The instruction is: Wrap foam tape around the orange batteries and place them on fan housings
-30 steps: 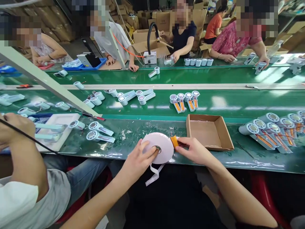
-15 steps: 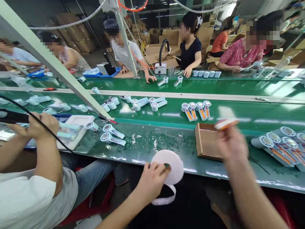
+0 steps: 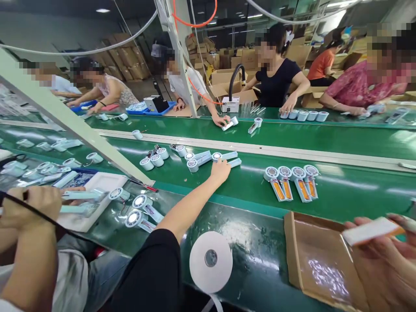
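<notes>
My left hand reaches across to the green conveyor belt, its fingers curled on the round head of a light-blue handheld fan. Another fan half lies by the fingers. My right hand, at the right edge, grips a white-topped orange battery between thumb and fingers. That hand is above a shallow cardboard box with shiny clear film inside. A roll of white tape lies at the bench's near edge, its loose end hanging down. Several fans with orange batteries in their handles stand in a row on the belt.
A slanted metal post crosses the left side. At left, a co-worker's hands work by a white tray. Two open fans lie beside it. Several people sit across the belt, one with a hand on a fan part.
My left hand has left the tape roll, now on the bench, and moved forward to the fans on the belt. My right hand has moved right with the battery. The view has shifted.
</notes>
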The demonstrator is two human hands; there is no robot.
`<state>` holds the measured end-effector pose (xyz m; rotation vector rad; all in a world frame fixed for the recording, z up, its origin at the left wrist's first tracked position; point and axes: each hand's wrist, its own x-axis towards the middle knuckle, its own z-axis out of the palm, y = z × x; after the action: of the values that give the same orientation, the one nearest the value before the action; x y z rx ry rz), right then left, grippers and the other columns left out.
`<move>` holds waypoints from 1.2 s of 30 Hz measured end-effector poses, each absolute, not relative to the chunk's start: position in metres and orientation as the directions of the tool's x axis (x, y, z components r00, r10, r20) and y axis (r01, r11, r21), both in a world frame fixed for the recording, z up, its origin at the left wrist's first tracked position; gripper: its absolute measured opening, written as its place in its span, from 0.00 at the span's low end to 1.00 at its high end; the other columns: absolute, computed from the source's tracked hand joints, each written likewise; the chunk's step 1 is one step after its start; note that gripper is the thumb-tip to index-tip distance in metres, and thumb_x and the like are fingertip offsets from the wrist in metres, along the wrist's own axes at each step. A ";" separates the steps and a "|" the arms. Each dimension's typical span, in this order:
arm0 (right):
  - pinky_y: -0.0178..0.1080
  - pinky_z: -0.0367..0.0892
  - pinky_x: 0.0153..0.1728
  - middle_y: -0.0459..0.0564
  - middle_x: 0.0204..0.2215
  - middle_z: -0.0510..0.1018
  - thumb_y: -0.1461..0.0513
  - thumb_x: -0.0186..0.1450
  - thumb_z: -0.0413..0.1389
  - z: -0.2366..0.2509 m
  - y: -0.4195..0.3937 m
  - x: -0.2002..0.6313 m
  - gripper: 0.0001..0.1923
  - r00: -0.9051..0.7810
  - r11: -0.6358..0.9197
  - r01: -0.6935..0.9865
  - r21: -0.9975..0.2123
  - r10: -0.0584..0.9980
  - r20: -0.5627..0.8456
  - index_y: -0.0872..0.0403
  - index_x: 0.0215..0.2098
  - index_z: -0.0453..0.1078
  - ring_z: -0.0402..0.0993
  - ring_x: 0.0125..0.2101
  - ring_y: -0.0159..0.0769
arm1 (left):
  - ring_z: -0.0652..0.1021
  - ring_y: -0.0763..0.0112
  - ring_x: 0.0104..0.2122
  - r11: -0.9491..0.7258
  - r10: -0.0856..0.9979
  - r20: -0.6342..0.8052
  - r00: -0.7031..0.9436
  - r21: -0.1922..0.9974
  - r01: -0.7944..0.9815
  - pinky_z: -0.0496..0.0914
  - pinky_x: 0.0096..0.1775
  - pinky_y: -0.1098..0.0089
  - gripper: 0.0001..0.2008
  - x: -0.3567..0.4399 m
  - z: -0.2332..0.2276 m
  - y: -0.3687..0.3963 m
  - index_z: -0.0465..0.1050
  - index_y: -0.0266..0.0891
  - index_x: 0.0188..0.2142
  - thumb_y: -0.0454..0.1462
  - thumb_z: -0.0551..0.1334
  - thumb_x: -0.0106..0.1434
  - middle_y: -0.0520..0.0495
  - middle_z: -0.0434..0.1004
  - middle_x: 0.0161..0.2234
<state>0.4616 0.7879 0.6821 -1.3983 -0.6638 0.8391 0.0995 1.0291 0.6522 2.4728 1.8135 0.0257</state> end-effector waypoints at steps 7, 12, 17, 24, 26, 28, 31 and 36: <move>0.60 0.77 0.51 0.53 0.40 0.85 0.47 0.56 0.71 0.687 0.904 0.410 0.27 0.086 0.064 0.244 -0.968 0.992 0.088 0.45 0.50 0.73 0.83 0.43 0.55 | 0.74 0.51 0.53 -0.408 0.888 -0.158 0.431 0.161 0.899 0.68 0.53 0.57 0.06 0.092 0.633 1.045 0.82 0.40 0.38 0.33 0.66 0.61 0.38 0.79 0.46; 0.45 0.76 0.47 0.50 0.42 0.84 0.54 0.72 0.57 0.640 1.023 0.330 0.13 -0.455 0.421 0.614 -0.668 0.880 0.138 0.48 0.53 0.70 0.82 0.43 0.42 | 0.79 0.60 0.44 -0.353 0.903 -0.153 0.401 0.267 0.897 0.69 0.44 0.67 0.10 0.086 0.642 1.056 0.81 0.46 0.42 0.42 0.60 0.69 0.47 0.82 0.44; 0.39 0.70 0.43 0.53 0.42 0.83 0.57 0.74 0.56 0.616 1.050 0.311 0.14 -0.645 0.605 0.724 -0.332 0.764 -0.013 0.50 0.55 0.72 0.80 0.42 0.43 | 0.81 0.59 0.44 -0.193 0.972 -0.064 0.226 0.326 0.925 0.69 0.45 0.65 0.15 0.090 0.624 1.048 0.76 0.48 0.52 0.45 0.53 0.75 0.44 0.82 0.44; 0.44 0.69 0.48 0.59 0.47 0.80 0.54 0.71 0.56 0.618 1.048 0.287 0.20 -0.655 0.636 0.756 -0.158 0.738 -0.161 0.50 0.58 0.74 0.78 0.47 0.49 | 0.79 0.64 0.42 -0.101 0.991 -0.036 0.126 0.403 0.909 0.73 0.48 0.59 0.16 0.107 0.611 1.046 0.75 0.38 0.49 0.47 0.56 0.75 0.45 0.80 0.42; 0.44 0.70 0.48 0.58 0.45 0.81 0.55 0.71 0.56 0.623 1.048 0.285 0.18 -0.624 0.609 0.781 -0.137 0.759 -0.185 0.50 0.56 0.76 0.79 0.46 0.49 | 0.79 0.64 0.41 -0.111 0.991 -0.016 0.130 0.418 0.902 0.73 0.48 0.59 0.14 0.111 0.616 1.047 0.75 0.38 0.47 0.45 0.56 0.74 0.45 0.80 0.41; 0.43 0.70 0.48 0.56 0.45 0.82 0.54 0.72 0.55 0.632 1.044 0.293 0.16 -0.568 0.554 0.823 -0.123 0.803 -0.183 0.48 0.54 0.77 0.79 0.46 0.48 | 0.79 0.63 0.44 -0.159 0.987 0.039 0.158 0.431 0.888 0.72 0.50 0.60 0.12 0.116 0.626 1.046 0.75 0.39 0.48 0.41 0.55 0.74 0.43 0.80 0.43; 0.45 0.70 0.49 0.60 0.46 0.82 0.53 0.76 0.50 0.646 1.024 0.318 0.18 -0.402 0.392 0.915 -0.097 0.906 -0.130 0.51 0.55 0.76 0.80 0.48 0.50 | 0.72 0.58 0.60 -0.282 0.958 0.180 0.224 0.438 0.853 0.66 0.61 0.58 0.17 0.133 0.643 1.037 0.70 0.38 0.58 0.38 0.54 0.74 0.37 0.74 0.58; 0.48 0.72 0.50 0.70 0.46 0.81 0.56 0.74 0.54 0.669 0.964 0.358 0.20 -0.116 0.106 0.988 -0.111 0.989 -0.088 0.64 0.55 0.74 0.79 0.49 0.55 | 0.73 0.56 0.60 -0.519 0.853 0.206 0.480 0.435 0.735 0.65 0.62 0.58 0.19 0.167 0.656 0.969 0.70 0.38 0.59 0.37 0.60 0.70 0.40 0.75 0.59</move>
<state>0.3582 0.9636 0.6692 -2.0825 -2.3299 0.2217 0.1673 0.9693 0.6559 2.4426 1.3488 0.5815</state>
